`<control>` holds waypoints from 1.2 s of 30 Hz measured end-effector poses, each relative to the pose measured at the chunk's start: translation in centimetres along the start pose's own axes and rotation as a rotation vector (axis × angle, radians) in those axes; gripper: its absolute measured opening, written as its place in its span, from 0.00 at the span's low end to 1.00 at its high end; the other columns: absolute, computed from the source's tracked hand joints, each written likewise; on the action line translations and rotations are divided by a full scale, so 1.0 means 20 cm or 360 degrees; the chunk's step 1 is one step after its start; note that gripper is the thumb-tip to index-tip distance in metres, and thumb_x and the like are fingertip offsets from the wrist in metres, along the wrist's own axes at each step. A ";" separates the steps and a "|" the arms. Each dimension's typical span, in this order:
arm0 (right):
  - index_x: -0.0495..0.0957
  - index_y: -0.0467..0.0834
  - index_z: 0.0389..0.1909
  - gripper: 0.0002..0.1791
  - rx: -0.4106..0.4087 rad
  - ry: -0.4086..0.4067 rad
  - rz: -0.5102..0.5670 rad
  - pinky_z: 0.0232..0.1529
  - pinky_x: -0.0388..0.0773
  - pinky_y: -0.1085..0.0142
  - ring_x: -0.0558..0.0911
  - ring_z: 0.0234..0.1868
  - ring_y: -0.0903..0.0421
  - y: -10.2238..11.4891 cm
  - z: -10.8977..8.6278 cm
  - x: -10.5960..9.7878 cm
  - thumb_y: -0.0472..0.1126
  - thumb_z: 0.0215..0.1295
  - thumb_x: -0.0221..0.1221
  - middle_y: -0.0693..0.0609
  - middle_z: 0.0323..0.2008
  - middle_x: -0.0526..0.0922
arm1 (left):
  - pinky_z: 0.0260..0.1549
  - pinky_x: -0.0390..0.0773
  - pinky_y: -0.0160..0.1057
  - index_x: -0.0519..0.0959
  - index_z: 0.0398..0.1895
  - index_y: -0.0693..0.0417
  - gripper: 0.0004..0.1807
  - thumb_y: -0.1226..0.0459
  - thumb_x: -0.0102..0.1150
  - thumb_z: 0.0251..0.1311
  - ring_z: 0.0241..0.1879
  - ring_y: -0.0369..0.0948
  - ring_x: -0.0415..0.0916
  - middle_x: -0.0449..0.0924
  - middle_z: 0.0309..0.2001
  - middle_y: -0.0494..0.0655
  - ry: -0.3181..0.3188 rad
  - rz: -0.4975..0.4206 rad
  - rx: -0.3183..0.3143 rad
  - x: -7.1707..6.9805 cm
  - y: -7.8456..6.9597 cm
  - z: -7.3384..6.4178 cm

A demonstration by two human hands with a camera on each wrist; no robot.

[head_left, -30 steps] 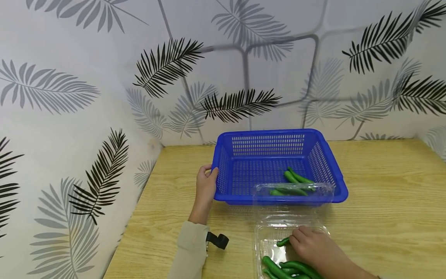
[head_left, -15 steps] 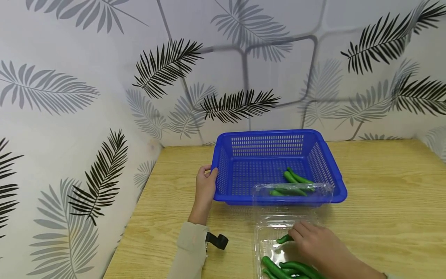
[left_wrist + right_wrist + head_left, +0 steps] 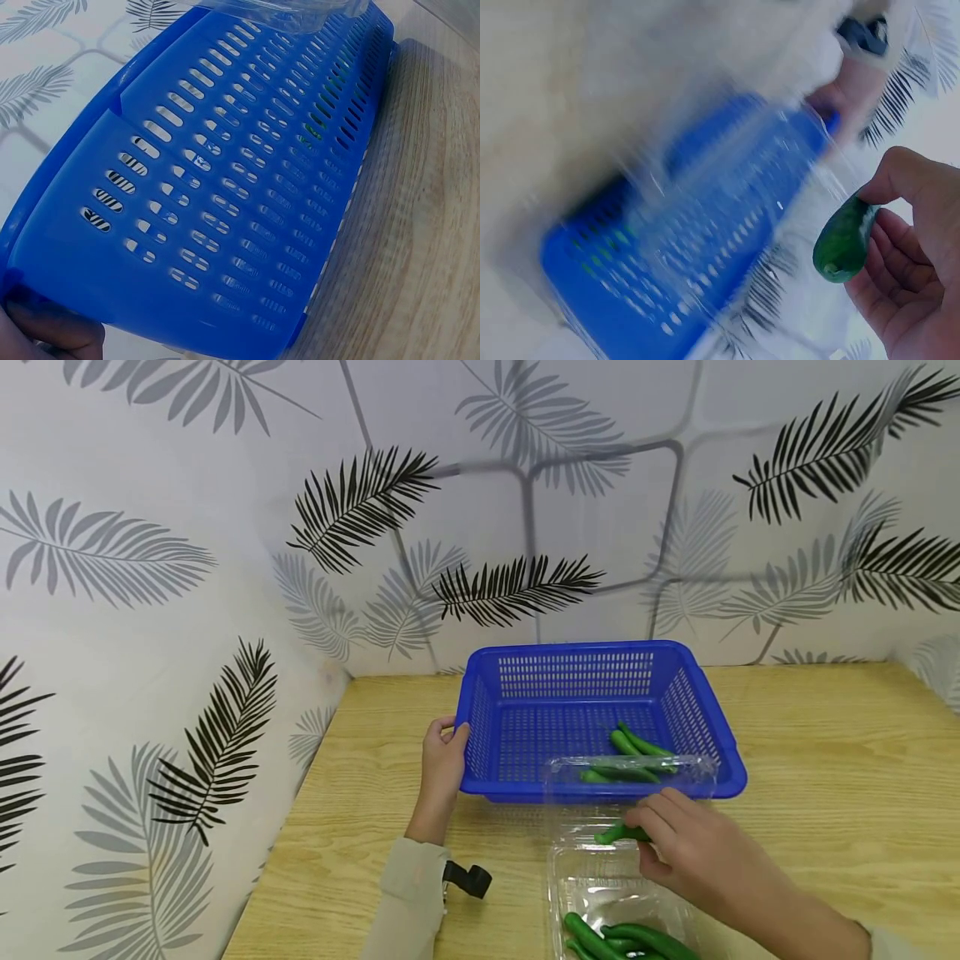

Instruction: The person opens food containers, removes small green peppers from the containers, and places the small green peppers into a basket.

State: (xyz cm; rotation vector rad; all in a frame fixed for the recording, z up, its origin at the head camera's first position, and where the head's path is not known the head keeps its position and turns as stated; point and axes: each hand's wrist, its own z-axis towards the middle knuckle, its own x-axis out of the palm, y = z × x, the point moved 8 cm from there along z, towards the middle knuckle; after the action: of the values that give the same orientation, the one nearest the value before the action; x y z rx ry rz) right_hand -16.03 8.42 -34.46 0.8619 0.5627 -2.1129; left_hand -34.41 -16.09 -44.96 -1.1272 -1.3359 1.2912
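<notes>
My left hand grips the left rim of a blue slotted plastic basket. In the left wrist view, fingers show at the basket's lower left corner. My right hand pinches a green pepper between thumb and fingers, above the raised lid of a clear plastic box. The right wrist view shows that pepper's rounded end pointing out of the hand. Several green peppers lie at the near end of the box. A few more peppers rest inside the basket at its right.
The clear lid stands up in front of the basket's near side and overlaps it in view. A wood-grain table lies beneath, against a leaf-patterned wall. A black strap sticks out from my left wrist.
My right hand has lifted a green pepper from the box and moved it up and forward, toward the lid and basket. My left hand has stayed on the basket rim.
</notes>
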 end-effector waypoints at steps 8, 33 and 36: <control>0.76 0.41 0.31 0.15 0.0110 -0.0159 -0.0013 0.30 0.74 0.69 0.76 0.33 0.59 -0.16 0.12 -0.18 0.45 0.57 0.43 0.53 0.31 0.76 | 0.28 0.79 0.42 0.68 0.51 0.61 0.15 0.62 0.48 0.66 0.38 0.58 0.77 0.77 0.40 0.65 -0.0004 0.0001 0.0013 0.00 0.00 0.00; 0.77 0.39 0.36 0.15 0.0698 0.0173 0.0023 0.28 0.76 0.62 0.76 0.30 0.59 -0.72 0.13 -0.12 0.30 0.46 0.68 0.51 0.31 0.78 | 0.28 0.80 0.43 0.68 0.52 0.62 0.16 0.61 0.49 0.66 0.36 0.56 0.78 0.77 0.40 0.65 0.0007 -0.0015 -0.0008 0.00 0.00 0.00; 0.78 0.38 0.37 0.13 0.0780 0.0227 0.0059 0.30 0.76 0.60 0.77 0.31 0.57 -0.80 0.11 -0.08 0.31 0.49 0.67 0.50 0.31 0.79 | 0.29 0.80 0.45 0.67 0.53 0.62 0.17 0.61 0.49 0.67 0.38 0.57 0.78 0.77 0.41 0.65 0.0015 -0.0018 -0.0019 0.00 0.01 0.00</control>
State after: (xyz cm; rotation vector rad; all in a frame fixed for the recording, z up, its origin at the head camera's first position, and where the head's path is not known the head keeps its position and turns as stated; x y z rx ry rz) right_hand -28.73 17.42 -30.21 1.2893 0.0892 -2.2006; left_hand -34.42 -16.09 -45.10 -1.1313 -1.3430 1.2693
